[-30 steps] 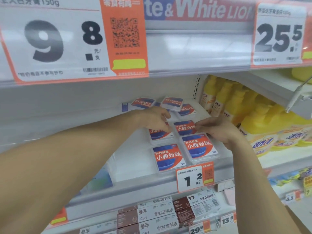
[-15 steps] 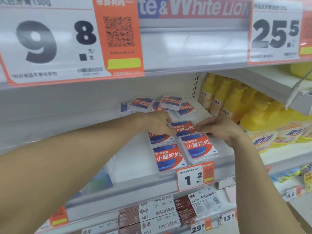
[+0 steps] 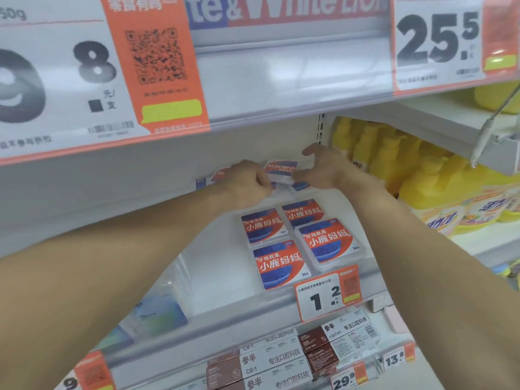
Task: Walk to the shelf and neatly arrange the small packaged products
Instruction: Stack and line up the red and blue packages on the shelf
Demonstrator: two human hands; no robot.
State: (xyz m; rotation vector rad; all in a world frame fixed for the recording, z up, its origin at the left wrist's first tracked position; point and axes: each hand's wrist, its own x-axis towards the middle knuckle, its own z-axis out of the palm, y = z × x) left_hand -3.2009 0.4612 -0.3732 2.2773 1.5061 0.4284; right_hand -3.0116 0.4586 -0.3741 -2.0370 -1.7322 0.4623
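Observation:
Small clear floss boxes with red and blue labels lie flat on a white shelf (image 3: 225, 313). Several make a tidy block at the front: one front left (image 3: 281, 264), one front right (image 3: 327, 240), two behind them (image 3: 261, 225) (image 3: 302, 212). At the back, a tilted floss box (image 3: 280, 171) sits between both hands, over other boxes that are mostly hidden. My left hand (image 3: 247, 181) has its fingers curled at this box's left edge. My right hand (image 3: 323, 167) is spread with the thumb raised, fingertips at the box's right edge.
A low upper shelf with large price tags (image 3: 157, 80) hangs just above my hands. Yellow bottles (image 3: 422, 192) crowd the bay to the right. A 1.2 price tag (image 3: 326, 294) marks the shelf lip. Brown-and-white cartons (image 3: 281, 361) fill the shelf below; blue-white packs (image 3: 160, 313) lie left.
Both hands left the second-row boxes and reached deeper to the tilted box at the back of the shelf. The camera moved closer and slightly left.

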